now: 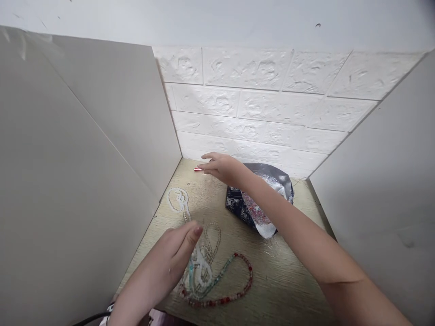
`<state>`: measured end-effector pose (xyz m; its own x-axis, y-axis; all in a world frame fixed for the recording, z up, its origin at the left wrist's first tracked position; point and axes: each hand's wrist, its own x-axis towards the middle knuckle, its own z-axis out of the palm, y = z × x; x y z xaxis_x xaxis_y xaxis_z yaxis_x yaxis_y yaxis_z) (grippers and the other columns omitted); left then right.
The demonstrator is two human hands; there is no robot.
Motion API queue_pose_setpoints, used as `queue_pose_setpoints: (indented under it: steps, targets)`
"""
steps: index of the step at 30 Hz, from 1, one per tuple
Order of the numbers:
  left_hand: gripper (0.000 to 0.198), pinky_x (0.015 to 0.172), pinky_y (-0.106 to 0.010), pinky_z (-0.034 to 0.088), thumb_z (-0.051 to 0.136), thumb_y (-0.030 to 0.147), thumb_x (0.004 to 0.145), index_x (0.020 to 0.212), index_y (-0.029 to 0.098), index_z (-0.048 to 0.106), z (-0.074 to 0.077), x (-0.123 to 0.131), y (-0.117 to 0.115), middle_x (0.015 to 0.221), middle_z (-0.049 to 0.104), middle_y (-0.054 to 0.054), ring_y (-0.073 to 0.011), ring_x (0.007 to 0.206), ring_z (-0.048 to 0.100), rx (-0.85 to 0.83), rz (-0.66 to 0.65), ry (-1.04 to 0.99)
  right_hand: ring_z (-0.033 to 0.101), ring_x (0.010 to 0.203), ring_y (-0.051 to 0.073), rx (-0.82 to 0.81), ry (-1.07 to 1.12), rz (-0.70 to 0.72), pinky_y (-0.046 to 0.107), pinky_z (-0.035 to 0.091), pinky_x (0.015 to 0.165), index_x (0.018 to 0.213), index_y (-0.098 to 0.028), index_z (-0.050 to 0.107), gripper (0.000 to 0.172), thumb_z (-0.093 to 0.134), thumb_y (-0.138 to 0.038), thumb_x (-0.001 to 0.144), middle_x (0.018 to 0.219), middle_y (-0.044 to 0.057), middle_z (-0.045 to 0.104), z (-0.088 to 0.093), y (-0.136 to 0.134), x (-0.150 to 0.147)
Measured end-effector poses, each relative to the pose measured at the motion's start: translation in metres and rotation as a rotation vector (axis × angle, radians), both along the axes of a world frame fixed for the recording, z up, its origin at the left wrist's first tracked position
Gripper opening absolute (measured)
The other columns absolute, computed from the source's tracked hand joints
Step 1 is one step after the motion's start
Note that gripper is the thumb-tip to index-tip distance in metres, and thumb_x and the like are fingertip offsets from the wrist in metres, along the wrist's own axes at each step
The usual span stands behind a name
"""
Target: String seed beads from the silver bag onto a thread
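Observation:
My right hand reaches to the back of the wooden surface, its fingers stretched out and apart. Just at its fingertips is a small red and white item, too small to name. My left hand hovers over the beads nearer to me, thumb beside the forefinger; its other fingers are mostly hidden and nothing shows in it. Below and beside it lie a red and teal bead strand, a white bead strand and a pale gold bead strand. Part of the beads is hidden behind this hand.
A dark blue and silver pouch with colourful bits showing lies under my right forearm. Grey panels stand on the left and right, and a white brick-pattern wall closes the back. A black cable runs at the lower left.

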<state>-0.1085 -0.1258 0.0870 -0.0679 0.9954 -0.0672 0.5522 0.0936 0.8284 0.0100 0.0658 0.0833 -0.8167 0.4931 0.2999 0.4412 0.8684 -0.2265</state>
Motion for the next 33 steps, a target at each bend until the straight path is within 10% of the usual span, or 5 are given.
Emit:
queue_pose_setpoints:
  steps: [17,33]
  targets:
    - [0.033,0.06,-0.027,0.036,0.024,0.041,0.086,0.074,0.02,0.046,-0.029,0.014,0.043,0.07,0.057,-0.002,-0.0185,0.066,0.051,0.094,0.078,0.135,0.055,0.099,0.019,0.112,-0.141,0.127,0.029,0.044,0.079,0.106,-0.021,0.059,0.034,0.039,-0.009,0.082,0.12,0.006,0.053,-0.011,-0.056,0.001]
    - [0.042,0.066,-0.03,0.038,0.027,0.05,0.084,0.099,0.02,0.053,-0.031,0.009,0.041,0.083,0.062,-0.005,-0.0219,0.076,0.054,-0.006,-0.021,0.099,0.053,0.104,0.016,-0.188,-0.053,0.196,0.028,0.04,0.085,0.102,-0.018,0.061,0.029,0.035,-0.022,0.089,0.108,0.007,0.059,0.005,-0.061,0.016]
